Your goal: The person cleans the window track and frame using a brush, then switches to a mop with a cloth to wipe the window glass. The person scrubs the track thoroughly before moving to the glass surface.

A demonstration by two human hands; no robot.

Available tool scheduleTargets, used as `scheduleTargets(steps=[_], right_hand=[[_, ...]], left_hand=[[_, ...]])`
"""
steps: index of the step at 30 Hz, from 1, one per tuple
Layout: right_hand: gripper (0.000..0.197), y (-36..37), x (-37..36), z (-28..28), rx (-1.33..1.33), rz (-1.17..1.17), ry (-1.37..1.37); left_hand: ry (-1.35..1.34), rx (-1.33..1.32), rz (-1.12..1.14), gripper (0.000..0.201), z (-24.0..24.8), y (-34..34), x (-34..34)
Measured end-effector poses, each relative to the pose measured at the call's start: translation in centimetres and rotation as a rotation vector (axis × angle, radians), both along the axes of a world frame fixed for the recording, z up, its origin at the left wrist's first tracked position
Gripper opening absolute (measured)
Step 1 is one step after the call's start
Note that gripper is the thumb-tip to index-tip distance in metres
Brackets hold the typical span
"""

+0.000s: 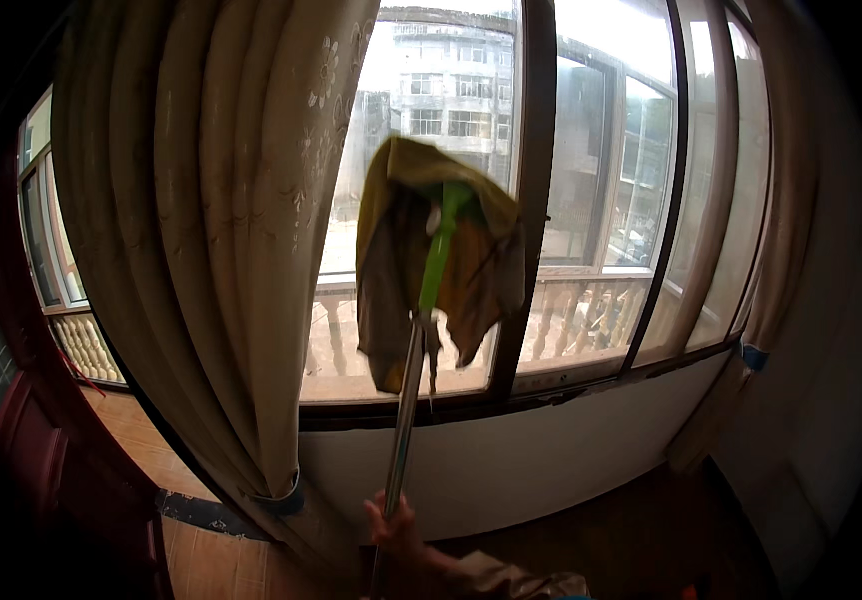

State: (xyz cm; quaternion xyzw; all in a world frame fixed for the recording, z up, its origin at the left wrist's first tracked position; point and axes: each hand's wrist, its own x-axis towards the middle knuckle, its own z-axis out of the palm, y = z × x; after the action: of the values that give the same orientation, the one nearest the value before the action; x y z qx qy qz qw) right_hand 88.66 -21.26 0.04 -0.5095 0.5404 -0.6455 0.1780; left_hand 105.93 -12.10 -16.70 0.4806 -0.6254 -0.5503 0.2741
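Note:
My right hand [396, 522], its forearm coming in from the lower right in a beige sleeve [521, 578], is closed round the metal pole [406, 410] of a mop. The pole slants upward and ends in a bright green joint [438, 265]. Over the mop's head hangs a yellow-brown cloth [391, 185], its ragged lower edges dangling on both sides of the joint. The cloth is raised in front of the window pane [571, 180]; whether it touches the glass I cannot tell. My left hand is out of view.
A long beige curtain [221, 230], gathered by a blue tieback [281, 497], hangs left of the mop. Another curtain [776, 230] hangs at the right. Below the dark window frame [536, 200] runs a white wall [511, 475]. A dark red door [46, 470] stands at the far left.

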Motion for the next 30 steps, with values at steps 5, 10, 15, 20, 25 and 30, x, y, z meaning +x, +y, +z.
scheduleTargets(steps=[5, 10, 15, 20, 25, 30], right_hand=[[0.025, -11.3, -5.9, 20.1, -0.363, 0.037, 0.039], [0.048, -15.4, -10.1, 42.5, -0.665, -0.060, 0.037], [0.051, -15.1, -12.8, 46.3, -0.878, -0.128, 0.412], [0.059, -9.9, -11.8, 26.5, -0.481, -0.149, 0.519], [0.058, -5.4, -9.9, 3.5, -0.302, -0.230, 0.495], [0.042, -5.2, -9.6, -5.2, -0.272, -0.724, 1.064]], left_hand=[[0.075, -0.224, 0.011, 0.037, 17.7, -11.4, -8.9], [0.448, -0.047, -0.119, 0.030, 36.3, -16.5, -15.8], [0.571, -0.140, -0.211, 0.043, 36.5, -16.6, -19.4], [0.345, 0.211, -0.443, 0.043, 21.3, -13.7, -17.5], [0.539, -0.380, -0.395, 0.098, 25.3, -23.7, -13.0], [1.053, -0.590, -0.267, 0.081, 32.5, -38.4, -1.9]])
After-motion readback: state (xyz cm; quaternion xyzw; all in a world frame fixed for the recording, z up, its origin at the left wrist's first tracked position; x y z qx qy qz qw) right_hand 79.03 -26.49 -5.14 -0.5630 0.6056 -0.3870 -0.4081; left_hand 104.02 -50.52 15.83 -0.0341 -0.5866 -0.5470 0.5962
